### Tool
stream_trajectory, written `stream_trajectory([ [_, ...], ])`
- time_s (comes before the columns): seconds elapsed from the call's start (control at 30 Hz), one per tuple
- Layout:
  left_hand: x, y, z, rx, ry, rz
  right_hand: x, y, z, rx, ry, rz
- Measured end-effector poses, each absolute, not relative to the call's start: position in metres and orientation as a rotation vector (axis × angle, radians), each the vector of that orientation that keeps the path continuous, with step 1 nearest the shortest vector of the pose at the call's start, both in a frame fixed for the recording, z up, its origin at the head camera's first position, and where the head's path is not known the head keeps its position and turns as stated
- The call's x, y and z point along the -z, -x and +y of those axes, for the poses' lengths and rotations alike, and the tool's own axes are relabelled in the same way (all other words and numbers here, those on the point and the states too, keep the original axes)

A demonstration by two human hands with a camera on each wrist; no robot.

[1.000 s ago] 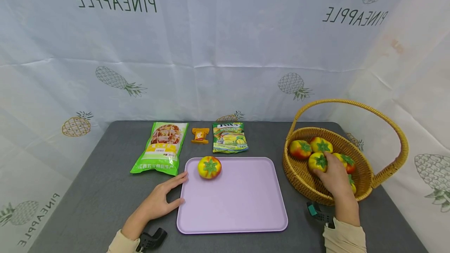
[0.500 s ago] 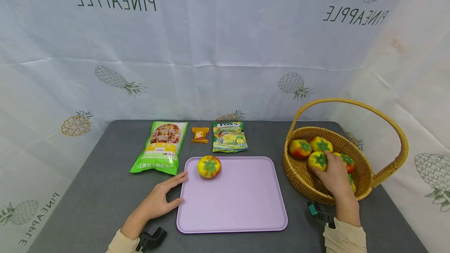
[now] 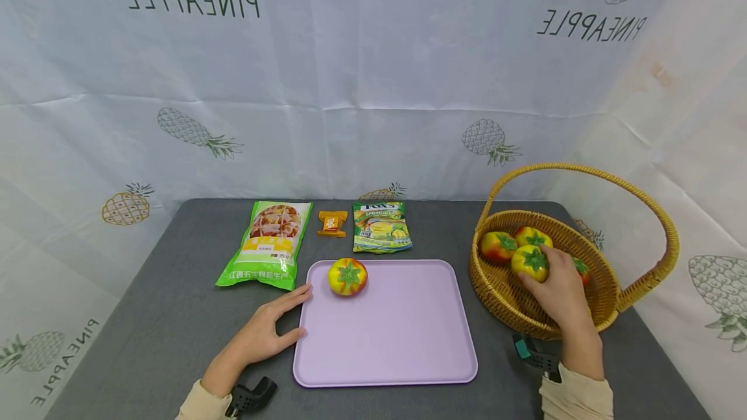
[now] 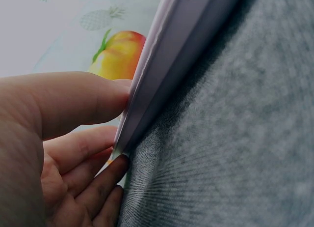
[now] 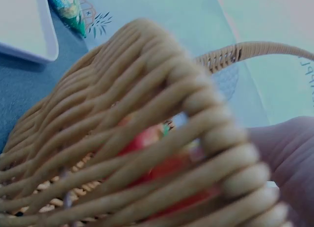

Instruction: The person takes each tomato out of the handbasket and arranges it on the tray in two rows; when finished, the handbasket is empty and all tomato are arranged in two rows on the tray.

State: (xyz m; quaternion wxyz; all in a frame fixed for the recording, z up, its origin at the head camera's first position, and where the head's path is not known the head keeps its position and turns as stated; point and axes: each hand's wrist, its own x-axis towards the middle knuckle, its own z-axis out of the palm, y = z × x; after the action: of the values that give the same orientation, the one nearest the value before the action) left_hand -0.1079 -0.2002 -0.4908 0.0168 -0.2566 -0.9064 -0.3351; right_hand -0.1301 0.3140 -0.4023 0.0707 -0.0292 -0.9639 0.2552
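Observation:
My left hand lies at the left rim of a lilac tray, thumb and fingers spread, fingertips on the edge. In the left wrist view the thumb touches the rim. One yellow-red persimmon with a green calyx sits in the tray's back left corner. My right hand reaches into a wicker basket and grips a yellow persimmon between thumb and fingers. Beside it lie other persimmons, partly covered by the hand. In the right wrist view the basket wall hides the fingers.
Behind the tray lie a green food bag, a small orange packet and a green-yellow candy bag. The basket's tall handle arches over its right side. A pineapple-print cloth hangs behind the dark table.
My right hand has shifted slightly right, and the gripped persimmon has risen and turned a little, its calyx now showing more fully. The left hand and tray have stayed in place.

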Motion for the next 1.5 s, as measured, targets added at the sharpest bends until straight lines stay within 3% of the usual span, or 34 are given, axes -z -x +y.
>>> stream_trajectory([
  [1.0,0.493,0.109,-0.201,1.055,0.789,-2.824,0.376,0.123,0.272,-0.885,-0.154,-2.687],
  [1.5,0.493,0.109,-0.201,1.072,0.787,-2.826,0.387,0.128,0.238,-0.926,-0.319,-2.632],
])
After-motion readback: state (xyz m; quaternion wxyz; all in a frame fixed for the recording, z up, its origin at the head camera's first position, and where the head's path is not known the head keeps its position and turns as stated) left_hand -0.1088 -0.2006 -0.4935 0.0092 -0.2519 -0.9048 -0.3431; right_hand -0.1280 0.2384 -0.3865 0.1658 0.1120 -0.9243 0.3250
